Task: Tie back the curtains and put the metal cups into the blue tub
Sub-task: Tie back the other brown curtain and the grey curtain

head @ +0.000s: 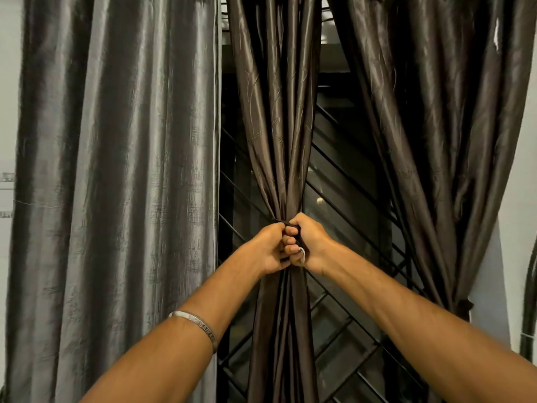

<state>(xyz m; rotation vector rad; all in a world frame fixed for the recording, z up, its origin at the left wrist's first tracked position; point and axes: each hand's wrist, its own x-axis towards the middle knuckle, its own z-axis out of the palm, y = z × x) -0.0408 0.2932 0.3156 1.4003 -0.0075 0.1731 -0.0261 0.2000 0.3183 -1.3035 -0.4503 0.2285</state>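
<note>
A dark brown satin curtain hangs in the middle, gathered into a narrow bunch at waist height. A dark tie band circles the bunch there. My left hand and my right hand meet knuckle to knuckle in front of the bunch, fingers curled tight on the band's ends. A second brown curtain at the right is drawn to the right and cinched low by a tie. No metal cups or blue tub are in view.
A wide grey curtain hangs loose on the left. Behind the curtains is a dark window with a black diagonal metal grille. White wall shows at the far right. A metal bangle sits on my left forearm.
</note>
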